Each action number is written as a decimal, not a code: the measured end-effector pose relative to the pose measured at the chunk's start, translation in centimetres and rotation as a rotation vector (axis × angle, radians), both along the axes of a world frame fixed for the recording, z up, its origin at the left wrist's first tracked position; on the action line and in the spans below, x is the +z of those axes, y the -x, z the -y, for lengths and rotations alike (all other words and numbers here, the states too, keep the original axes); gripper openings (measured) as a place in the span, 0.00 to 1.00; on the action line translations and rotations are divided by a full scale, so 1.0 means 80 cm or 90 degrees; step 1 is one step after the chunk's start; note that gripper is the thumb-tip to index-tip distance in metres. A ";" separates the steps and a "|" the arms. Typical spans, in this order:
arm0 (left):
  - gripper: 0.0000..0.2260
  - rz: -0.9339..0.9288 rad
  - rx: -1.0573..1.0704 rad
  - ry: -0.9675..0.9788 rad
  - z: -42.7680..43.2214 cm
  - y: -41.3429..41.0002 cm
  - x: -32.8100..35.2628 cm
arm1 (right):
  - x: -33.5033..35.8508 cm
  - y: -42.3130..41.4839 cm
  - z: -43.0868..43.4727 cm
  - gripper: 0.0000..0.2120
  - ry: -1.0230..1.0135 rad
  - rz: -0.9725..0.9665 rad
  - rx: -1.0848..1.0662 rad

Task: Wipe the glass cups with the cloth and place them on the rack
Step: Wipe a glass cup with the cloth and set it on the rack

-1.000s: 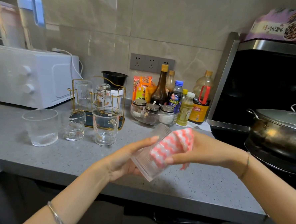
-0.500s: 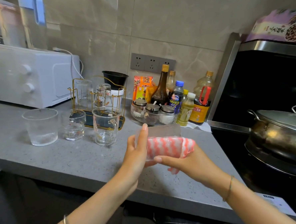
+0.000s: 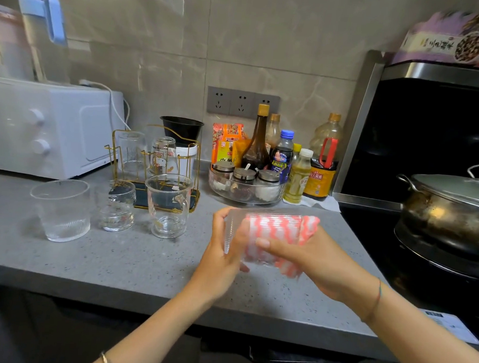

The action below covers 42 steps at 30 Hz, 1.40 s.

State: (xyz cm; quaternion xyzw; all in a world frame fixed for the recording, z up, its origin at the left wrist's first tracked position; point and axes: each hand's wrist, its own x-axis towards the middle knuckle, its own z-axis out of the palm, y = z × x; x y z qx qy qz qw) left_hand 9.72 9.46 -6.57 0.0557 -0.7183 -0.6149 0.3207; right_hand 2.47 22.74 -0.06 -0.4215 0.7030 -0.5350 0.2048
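The grey counter [image 3: 143,265] has bare room in front, up to its near edge. The gold rack [image 3: 190,161] at the back holds two cups [image 3: 132,152] upside down. Three cups [image 3: 169,205] stand before it. The left hand [image 3: 222,253] curls round a clear ribbed cup [image 3: 234,226], held sideways above the counter. The right hand [image 3: 298,255] grips the pink and white cloth [image 3: 274,231] stuffed inside; its fingers are hidden.

Grey counter [image 3: 143,259] bears three glass cups [image 3: 61,209] (upright), rack [image 3: 152,159], microwave [image 3: 48,127].

Left hand [image 3: 222,253] grips ribbed glass [image 3: 237,223] — right hand [image 3: 298,252] holds cloth [image 3: 274,229].
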 end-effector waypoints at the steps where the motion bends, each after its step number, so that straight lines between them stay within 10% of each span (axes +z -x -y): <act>1: 0.28 0.068 -0.036 -0.043 0.001 -0.002 0.005 | 0.000 0.003 -0.001 0.06 -0.002 -0.023 -0.002; 7: 0.37 0.158 -0.090 -0.239 0.002 0.002 0.015 | -0.006 0.003 0.001 0.04 -0.004 -0.062 0.005; 14: 0.10 0.033 0.077 -0.059 -0.004 0.003 0.009 | -0.011 -0.001 0.008 0.07 -0.027 0.038 -0.012; 22: 0.27 -0.054 0.006 0.187 0.016 -0.007 0.001 | -0.016 0.021 0.002 0.13 -0.023 0.218 0.118; 33: 0.16 0.061 0.014 -0.038 0.009 -0.001 -0.006 | -0.009 0.029 0.005 0.16 -0.048 0.161 0.061; 42: 0.26 -0.011 0.020 0.141 0.019 0.008 -0.019 | -0.029 0.020 0.010 0.12 -0.030 0.118 0.070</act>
